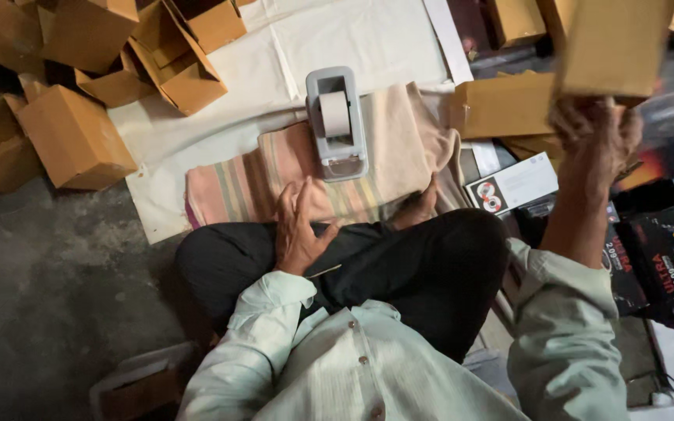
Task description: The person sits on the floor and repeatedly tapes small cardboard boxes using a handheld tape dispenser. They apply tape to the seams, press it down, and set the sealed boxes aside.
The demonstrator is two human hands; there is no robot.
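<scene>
Seated cross-legged on the floor, facing a grey tape dispenser [337, 125] set on a striped cloth [274, 183]. Right hand [596, 134] raised well right of the dispenser, grip closed from below around a plain brown cardboard box [614, 47], held up in the air and partly out of view at the top edge. Left hand [299, 228] resting on the knee just below the dispenser, fingers loosely spread, holding nothing. Seemingly at the stage of handling one closed box, lifted clear of the work spot. Another flat brown box [501, 105] lying just right of the dispenser, under the lifted one. Loose pile of open and closed cartons [79, 136] to the left of the dispenser, on a white sheet [352, 39] and the bare floor. Dark printed packages [668, 265] further right, below the raised hand. Likely needing a steady hold on the lifted box, with the free hand available to help.
</scene>
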